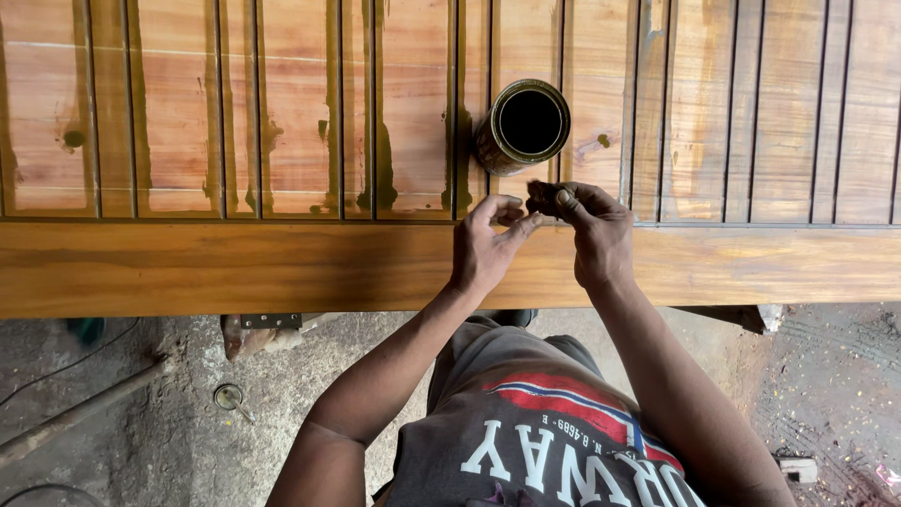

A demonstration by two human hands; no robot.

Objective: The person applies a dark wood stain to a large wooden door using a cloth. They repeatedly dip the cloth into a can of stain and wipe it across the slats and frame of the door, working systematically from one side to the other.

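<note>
My left hand (pixel 486 246) and my right hand (pixel 589 230) meet over the front rail of a wooden panel (pixel 235 268) that lies flat before me. The fingertips of both hands pinch a small dark item (pixel 542 208) between them; it is too small to identify. Just beyond my fingers an open round tin (pixel 526 127) with a dark inside stands on the slatted part of the panel. The slats look wet and glossy, with dark streaks running along the grooves.
Below the panel is a rough concrete floor (pixel 141 413). A long rod (pixel 84 413) lies at the left, a small round metal piece (pixel 228 397) near it, and a metal hinge (pixel 270 321) under the panel's edge. A small block (pixel 798 467) lies at the lower right.
</note>
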